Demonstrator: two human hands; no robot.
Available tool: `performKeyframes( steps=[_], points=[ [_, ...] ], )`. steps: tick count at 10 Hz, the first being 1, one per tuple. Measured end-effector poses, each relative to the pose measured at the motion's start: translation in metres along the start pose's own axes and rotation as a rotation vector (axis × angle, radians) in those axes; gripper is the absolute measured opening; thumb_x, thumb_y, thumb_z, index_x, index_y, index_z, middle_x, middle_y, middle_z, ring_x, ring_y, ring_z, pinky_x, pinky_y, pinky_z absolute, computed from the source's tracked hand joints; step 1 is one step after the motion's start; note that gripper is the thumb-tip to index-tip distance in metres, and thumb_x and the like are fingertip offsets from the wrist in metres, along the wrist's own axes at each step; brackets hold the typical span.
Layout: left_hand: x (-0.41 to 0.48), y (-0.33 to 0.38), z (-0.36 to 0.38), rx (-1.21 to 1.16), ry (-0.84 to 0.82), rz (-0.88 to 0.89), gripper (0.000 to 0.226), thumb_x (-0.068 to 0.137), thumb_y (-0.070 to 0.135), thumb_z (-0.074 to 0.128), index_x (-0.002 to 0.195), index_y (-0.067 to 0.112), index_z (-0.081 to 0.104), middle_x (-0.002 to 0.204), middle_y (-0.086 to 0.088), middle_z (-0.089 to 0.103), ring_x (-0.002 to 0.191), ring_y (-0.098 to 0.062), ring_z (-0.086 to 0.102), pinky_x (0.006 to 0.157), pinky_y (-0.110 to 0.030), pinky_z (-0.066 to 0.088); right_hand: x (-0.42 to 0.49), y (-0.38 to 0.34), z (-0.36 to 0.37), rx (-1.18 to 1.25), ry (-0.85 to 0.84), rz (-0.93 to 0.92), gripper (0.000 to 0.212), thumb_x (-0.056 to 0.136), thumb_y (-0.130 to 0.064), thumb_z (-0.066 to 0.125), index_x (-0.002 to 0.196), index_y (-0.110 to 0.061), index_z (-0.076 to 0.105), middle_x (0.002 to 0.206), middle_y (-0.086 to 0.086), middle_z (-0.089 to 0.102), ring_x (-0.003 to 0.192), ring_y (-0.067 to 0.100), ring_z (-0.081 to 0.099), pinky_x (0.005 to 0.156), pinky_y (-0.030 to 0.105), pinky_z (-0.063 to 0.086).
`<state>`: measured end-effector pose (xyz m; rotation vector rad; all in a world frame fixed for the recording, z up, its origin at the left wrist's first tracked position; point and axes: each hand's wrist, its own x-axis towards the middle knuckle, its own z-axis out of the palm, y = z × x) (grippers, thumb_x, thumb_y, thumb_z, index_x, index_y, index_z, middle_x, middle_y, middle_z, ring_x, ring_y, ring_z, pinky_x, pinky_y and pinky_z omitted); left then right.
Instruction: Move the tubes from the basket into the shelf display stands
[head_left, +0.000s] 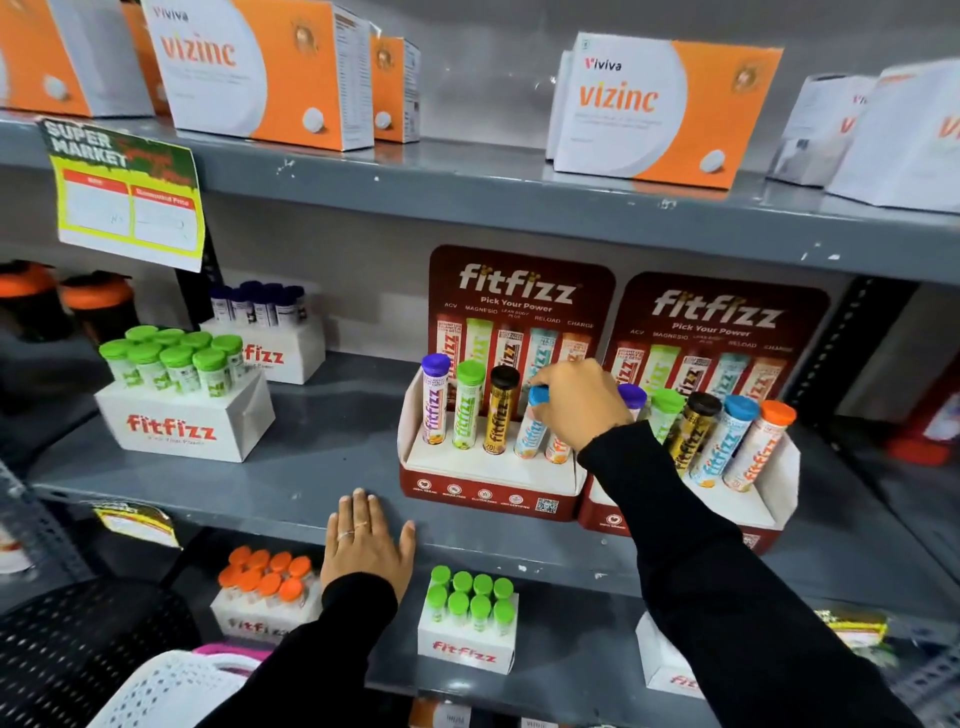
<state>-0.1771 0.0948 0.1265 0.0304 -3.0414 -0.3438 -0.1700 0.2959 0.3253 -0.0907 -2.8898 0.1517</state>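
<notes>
While left hand (366, 540) lies flat, right hand (576, 402) clasps blue-capped tube (532, 423).

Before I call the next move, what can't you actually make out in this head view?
- Orange tube in the left stand: its cap is hidden behind the right hand.
- Blue tube: fingers cover part of its cap, so seating is unclear.
- Basket: cut off by the bottom edge and the left sleeve; its contents cannot be seen.
- Price tag: writing is too blurred to read.
- Left hand: flat on the shelf, holding nothing.
</notes>
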Motion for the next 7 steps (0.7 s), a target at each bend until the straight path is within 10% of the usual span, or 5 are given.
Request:
performKeyframes(
  steps=[5, 7],
  points=[
    [-0.002, 0.000, -0.006, -0.015, -0.061, -0.024, 0.068, 0.095, 0.048, 0.016, 0.146, 0.004, 0.003, 0.157, -0.012, 0.003, 0.145, -0.025, -0.001, 0.119, -0.036, 0.000, 0.001, 0.008, 0.012, -0.081, -0.046, -0.071, 0.062, 0.092, -0.032, 0.058, 0.148, -0.027, 0.031, 0.154, 0.003, 0.037, 0.130, 0.034, 0.036, 0.105, 0.042, 0.042],
    [-0.010, 0.017, -0.010, -0.128, 0.254, 0.157, 0.080, 0.093, 0.051, 0.001, 0.133, -0.009, 0.035, 0.142, -0.029, 0.037, 0.134, -0.041, 0.033, 0.116, -0.032, -0.003, -0.130, -0.021, 0.019, 0.104, 0.225, -0.533, 0.022, 0.080, -0.026, 0.066, 0.102, -0.026, 0.070, 0.107, -0.004, 0.074, 0.091, 0.016, 0.069, 0.075, 0.025, 0.058]
  ],
)
